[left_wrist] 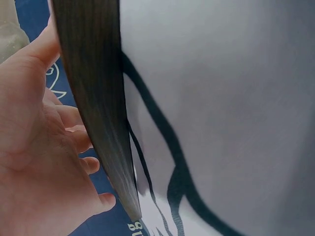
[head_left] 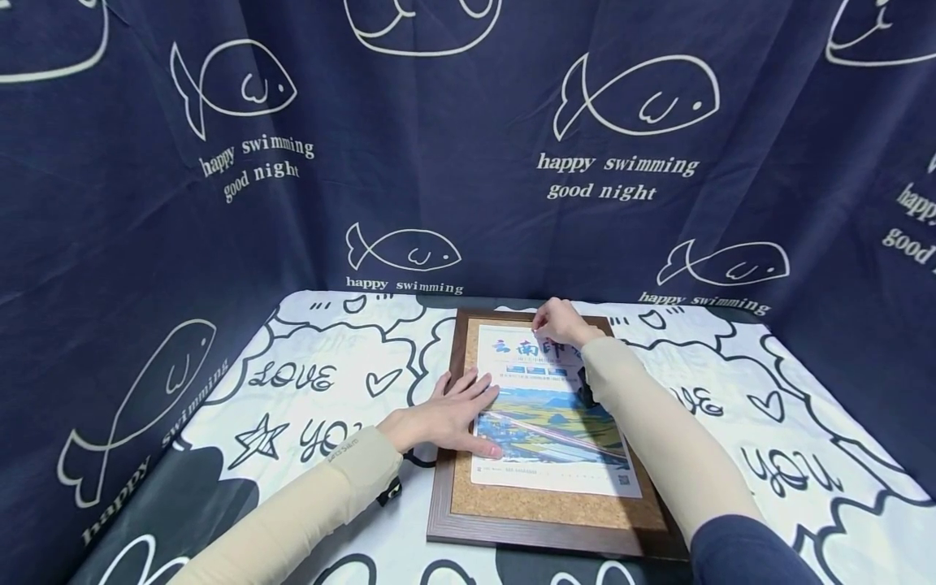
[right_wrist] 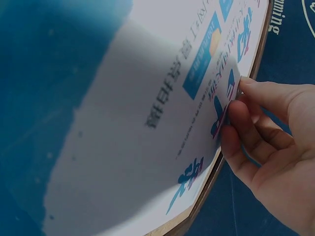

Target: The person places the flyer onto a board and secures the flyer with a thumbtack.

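A poster (head_left: 552, 422) with blue lettering and a coloured landscape lies on a cork board (head_left: 537, 505) with a dark brown wooden frame (head_left: 526, 532). My left hand (head_left: 448, 416) rests with spread fingers across the frame's left side and the poster's left edge. In the left wrist view, the palm of the left hand (left_wrist: 39, 152) appears beside the frame's side (left_wrist: 96, 98). At the poster's top edge, my right hand (head_left: 561, 322) pinches what looks like a small red pushpin (head_left: 535, 331). The fingers of the right hand (right_wrist: 270, 132) mostly hide it in the right wrist view.
The board lies on a white cloth (head_left: 307, 406) printed with black outlines, hearts and lettering. Behind and at the sides hangs a dark blue curtain (head_left: 468, 146) with white fish drawings. The frame's far edge is close to the curtain.
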The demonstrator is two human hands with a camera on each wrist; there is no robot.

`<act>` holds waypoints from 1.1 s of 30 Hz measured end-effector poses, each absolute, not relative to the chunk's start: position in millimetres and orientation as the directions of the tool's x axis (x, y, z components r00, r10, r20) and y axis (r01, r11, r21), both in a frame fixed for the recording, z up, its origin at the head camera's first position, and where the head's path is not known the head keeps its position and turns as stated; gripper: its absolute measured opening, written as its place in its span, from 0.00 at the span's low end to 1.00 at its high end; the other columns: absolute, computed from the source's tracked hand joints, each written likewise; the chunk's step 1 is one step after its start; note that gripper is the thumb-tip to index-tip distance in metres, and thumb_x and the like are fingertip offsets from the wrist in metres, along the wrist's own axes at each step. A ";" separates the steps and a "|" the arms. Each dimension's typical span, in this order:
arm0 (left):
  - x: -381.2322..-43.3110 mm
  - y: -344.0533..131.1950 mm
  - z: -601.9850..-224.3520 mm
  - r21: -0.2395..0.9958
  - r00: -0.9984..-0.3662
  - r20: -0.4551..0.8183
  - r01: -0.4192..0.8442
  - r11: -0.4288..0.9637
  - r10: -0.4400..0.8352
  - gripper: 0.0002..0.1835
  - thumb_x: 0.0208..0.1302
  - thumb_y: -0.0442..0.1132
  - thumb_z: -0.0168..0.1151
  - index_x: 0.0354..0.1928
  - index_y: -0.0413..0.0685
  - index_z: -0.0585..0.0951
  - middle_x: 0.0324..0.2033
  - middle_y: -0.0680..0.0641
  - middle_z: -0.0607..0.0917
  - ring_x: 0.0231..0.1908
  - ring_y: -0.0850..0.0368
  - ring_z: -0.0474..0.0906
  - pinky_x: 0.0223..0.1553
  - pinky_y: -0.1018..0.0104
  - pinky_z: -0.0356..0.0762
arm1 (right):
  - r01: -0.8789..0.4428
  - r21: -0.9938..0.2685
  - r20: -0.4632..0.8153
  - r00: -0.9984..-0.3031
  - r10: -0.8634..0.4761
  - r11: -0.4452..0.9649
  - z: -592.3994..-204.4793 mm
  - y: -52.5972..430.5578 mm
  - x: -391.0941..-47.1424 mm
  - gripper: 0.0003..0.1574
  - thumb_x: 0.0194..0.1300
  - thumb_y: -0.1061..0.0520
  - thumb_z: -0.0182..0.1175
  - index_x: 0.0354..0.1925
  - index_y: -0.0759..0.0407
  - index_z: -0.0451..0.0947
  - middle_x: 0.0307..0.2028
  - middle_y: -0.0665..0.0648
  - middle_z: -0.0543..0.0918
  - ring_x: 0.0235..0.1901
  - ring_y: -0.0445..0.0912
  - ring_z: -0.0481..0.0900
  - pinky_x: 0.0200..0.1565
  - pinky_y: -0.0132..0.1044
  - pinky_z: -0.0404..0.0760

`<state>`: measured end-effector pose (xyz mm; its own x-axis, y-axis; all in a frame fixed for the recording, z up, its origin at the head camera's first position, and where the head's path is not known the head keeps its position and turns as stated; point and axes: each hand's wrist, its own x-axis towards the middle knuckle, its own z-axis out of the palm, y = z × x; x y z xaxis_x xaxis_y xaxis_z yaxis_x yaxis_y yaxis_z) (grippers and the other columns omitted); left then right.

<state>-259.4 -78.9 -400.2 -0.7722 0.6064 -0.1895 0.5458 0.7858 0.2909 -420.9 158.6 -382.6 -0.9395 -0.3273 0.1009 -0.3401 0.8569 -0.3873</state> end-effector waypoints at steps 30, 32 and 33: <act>-259.0 -78.3 -401.3 0.275 -0.777 -0.194 0.543 0.793 0.599 0.54 0.55 0.74 0.55 0.77 0.55 0.49 0.77 0.49 0.43 0.77 0.50 0.32 0.73 0.39 0.29 | -0.208 -0.499 0.010 -0.972 -0.234 0.841 -384.9 158.2 -424.1 0.02 0.56 0.64 0.68 0.28 0.63 0.85 0.27 0.55 0.85 0.28 0.45 0.74 0.33 0.33 0.70; -259.3 -78.1 -402.0 0.268 -0.779 -0.192 0.544 0.795 0.597 0.54 0.55 0.74 0.55 0.77 0.55 0.49 0.77 0.49 0.43 0.77 0.50 0.32 0.73 0.39 0.29 | -0.199 -0.506 0.005 -0.974 -0.228 0.839 -384.6 158.0 -423.5 0.03 0.56 0.64 0.68 0.29 0.64 0.85 0.27 0.56 0.85 0.28 0.45 0.74 0.33 0.34 0.70; -259.2 -78.1 -402.2 0.266 -0.779 -0.193 0.544 0.795 0.597 0.54 0.55 0.74 0.54 0.77 0.55 0.49 0.77 0.49 0.43 0.77 0.50 0.32 0.73 0.39 0.29 | -0.195 -0.511 -0.001 -0.974 -0.227 0.837 -384.6 157.7 -422.9 0.03 0.57 0.64 0.68 0.29 0.64 0.85 0.27 0.56 0.85 0.28 0.46 0.74 0.34 0.34 0.70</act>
<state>-259.2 -78.1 -402.2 -0.7785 0.5973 -0.1926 0.5444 0.7954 0.2662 -422.9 157.7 -384.6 -0.9738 -0.2273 -0.0014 -0.1947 0.8374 -0.5107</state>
